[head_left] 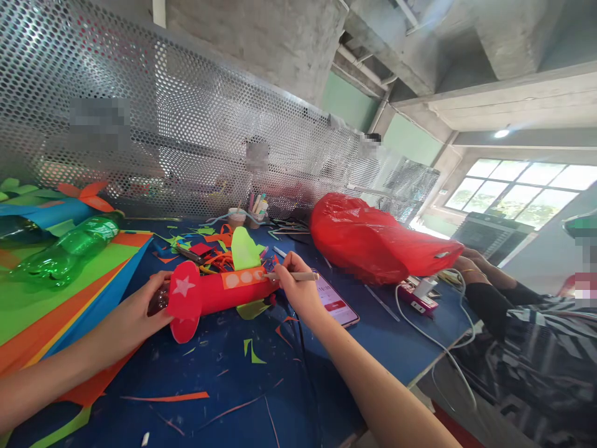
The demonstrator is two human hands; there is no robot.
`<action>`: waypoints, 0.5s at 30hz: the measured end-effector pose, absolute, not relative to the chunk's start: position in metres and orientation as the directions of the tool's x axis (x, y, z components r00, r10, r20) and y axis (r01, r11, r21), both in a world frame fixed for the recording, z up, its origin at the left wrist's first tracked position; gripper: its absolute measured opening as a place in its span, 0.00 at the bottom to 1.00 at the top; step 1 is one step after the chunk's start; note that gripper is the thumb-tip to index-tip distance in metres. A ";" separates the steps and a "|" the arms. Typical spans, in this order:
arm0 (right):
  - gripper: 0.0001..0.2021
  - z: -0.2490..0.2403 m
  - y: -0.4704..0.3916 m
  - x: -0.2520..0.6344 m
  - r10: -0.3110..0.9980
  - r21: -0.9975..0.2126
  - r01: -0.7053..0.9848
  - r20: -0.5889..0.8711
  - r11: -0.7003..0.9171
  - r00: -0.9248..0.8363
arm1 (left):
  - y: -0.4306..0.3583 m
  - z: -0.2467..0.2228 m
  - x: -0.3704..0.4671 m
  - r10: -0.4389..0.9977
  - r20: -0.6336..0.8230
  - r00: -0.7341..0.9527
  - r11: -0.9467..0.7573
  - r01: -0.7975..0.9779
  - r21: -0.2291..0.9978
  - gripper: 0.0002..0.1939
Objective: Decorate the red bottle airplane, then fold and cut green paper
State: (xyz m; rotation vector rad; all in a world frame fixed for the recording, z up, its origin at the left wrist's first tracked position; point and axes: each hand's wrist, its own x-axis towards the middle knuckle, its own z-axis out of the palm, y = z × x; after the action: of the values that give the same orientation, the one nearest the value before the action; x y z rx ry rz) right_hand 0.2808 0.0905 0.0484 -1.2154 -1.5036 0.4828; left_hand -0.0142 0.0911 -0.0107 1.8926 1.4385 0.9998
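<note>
A bottle wrapped in red paper (pixel 217 297) lies across the blue table, with red star-marked pieces (pixel 184 286) at its left end. Lime-green fins stick out above and below it, and an orange strip with pale circles (pixel 245 278) runs along its top. My left hand (pixel 148 303) is closed round the dark left end of the bottle. In my right hand (pixel 296 287) is a pale marker (pixel 305 275), its tip at the orange strip. Just right of that hand lies a lit phone (pixel 336 302).
Colored paper sheets (pixel 107 274) and a green bottle (pixel 69 249) lie at left. Paper scraps and a cup of markers (pixel 259 208) are behind. At right are a red bag (pixel 373 239), a power strip (pixel 418 303) with cables, and another person's arms (pixel 487 286).
</note>
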 end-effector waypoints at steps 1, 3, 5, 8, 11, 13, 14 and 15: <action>0.11 0.048 0.091 0.281 0.871 -0.817 0.421 0.478 0.393 0.115 | 0.092 -0.010 -0.015 0.963 0.213 0.164 -0.269 0.550 0.791 0.33; 0.11 0.048 0.091 0.280 0.874 -0.821 0.418 0.473 0.389 0.114 | 0.094 -0.008 -0.019 0.964 0.172 0.203 -0.258 0.559 0.788 0.34; 0.11 0.048 0.090 0.280 0.875 -0.820 0.421 0.471 0.387 0.112 | 0.097 -0.006 -0.023 0.966 0.141 0.218 -0.244 0.572 0.783 0.33; 0.11 0.048 0.090 0.279 0.876 -0.819 0.425 0.469 0.386 0.108 | 0.098 -0.006 -0.025 0.966 0.129 0.226 -0.239 0.580 0.779 0.33; 0.11 0.048 0.090 0.279 0.882 -0.823 0.422 0.460 0.381 0.101 | 0.097 -0.009 -0.023 0.962 0.142 0.234 -0.254 0.569 0.782 0.32; 0.11 0.047 0.091 0.279 0.880 -0.824 0.420 0.462 0.381 0.108 | 0.097 -0.012 -0.021 0.959 0.173 0.224 -0.272 0.563 0.781 0.32; 0.11 0.047 0.091 0.279 0.877 -0.823 0.420 0.466 0.383 0.114 | 0.097 -0.013 -0.020 0.956 0.194 0.220 -0.287 0.569 0.771 0.32; 0.11 0.047 0.091 0.280 0.875 -0.822 0.419 0.470 0.384 0.119 | 0.097 -0.014 -0.020 0.953 0.213 0.216 -0.301 0.581 0.756 0.32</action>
State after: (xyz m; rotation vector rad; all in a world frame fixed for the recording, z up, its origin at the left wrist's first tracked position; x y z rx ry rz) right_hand 0.2795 0.0908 0.0472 -1.2194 -1.4948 0.4969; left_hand -0.0197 0.0974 -0.0140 1.9668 1.4130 0.9195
